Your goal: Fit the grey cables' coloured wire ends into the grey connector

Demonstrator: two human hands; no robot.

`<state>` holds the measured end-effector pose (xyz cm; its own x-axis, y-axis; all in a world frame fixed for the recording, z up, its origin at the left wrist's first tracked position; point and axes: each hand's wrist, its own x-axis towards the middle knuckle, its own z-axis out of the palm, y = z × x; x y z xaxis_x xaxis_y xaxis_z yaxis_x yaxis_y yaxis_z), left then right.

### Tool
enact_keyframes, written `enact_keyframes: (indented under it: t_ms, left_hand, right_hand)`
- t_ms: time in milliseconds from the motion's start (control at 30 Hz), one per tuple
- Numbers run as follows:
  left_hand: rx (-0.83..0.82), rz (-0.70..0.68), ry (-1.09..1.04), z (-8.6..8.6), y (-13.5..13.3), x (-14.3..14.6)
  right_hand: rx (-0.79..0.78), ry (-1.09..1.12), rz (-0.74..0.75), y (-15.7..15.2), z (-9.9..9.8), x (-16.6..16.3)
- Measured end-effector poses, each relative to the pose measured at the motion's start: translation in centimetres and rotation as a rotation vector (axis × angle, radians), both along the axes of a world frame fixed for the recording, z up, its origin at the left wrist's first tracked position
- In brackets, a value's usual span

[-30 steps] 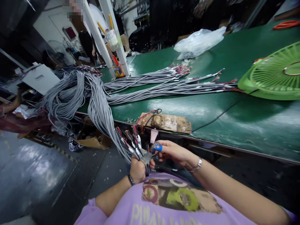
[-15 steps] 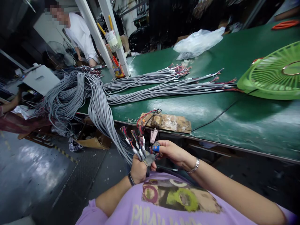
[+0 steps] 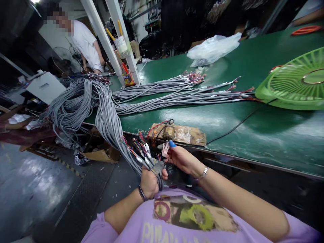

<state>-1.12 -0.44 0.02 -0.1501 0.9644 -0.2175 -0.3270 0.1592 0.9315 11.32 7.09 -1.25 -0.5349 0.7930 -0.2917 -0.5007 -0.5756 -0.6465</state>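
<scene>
My left hand (image 3: 150, 180) is closed around the ends of several grey cables (image 3: 108, 125), near the bench's front edge. White sleeves and fanned-out coloured wires (image 3: 141, 145) stick up above that fist. A grey covering wraps the left thumb. My right hand (image 3: 184, 160), with blue tape on one finger, is closed at a small pale pink, clip-like piece (image 3: 165, 148) beside the cable ends. Its exact kind is unclear. Just behind it, a worn wooden block (image 3: 187, 133) with red and black wires lies on the bench edge.
More grey cables (image 3: 162, 102) lie along the green bench (image 3: 278, 141), draped over its left end. A green fan (image 3: 298, 81) stands at right, a plastic bag (image 3: 215, 49) at the back. White posts (image 3: 128, 40) rise behind the cables. A person in white (image 3: 87, 44) stands at far left.
My right hand has moved up from the wire ends to the pale pink piece. The wire ends in my left hand have shifted slightly left. The person in white has changed posture.
</scene>
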Motion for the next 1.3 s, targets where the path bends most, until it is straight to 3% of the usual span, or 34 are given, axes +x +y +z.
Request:
enact_keyframes:
  t_ms: [333,733,1000,1167,1300]
  left_hand:
    - [-0.026,-0.031,0.067,-0.1,0.3,0.4]
    - [-0.035,-0.035,0.048,-0.3,0.5,0.3]
    - [-0.052,-0.040,0.026,-0.6,-0.8,-0.6]
    - [-0.044,-0.034,-0.006,-0.6,-0.8,-0.8]
    - [-0.032,-0.035,-0.016,-0.5,-0.4,-0.6]
  right_hand:
    - [0.042,0.022,-0.111,0.0,-0.1,-0.8]
    - [-0.010,0.013,-0.081,-0.2,-0.3,-0.8]
    - [-0.158,0.034,-0.006,-0.7,-0.6,0.6]
    - [-0.098,0.024,0.083,-0.4,-0.2,0.8]
    - [0.030,-0.057,0.057,-0.3,0.5,0.5]
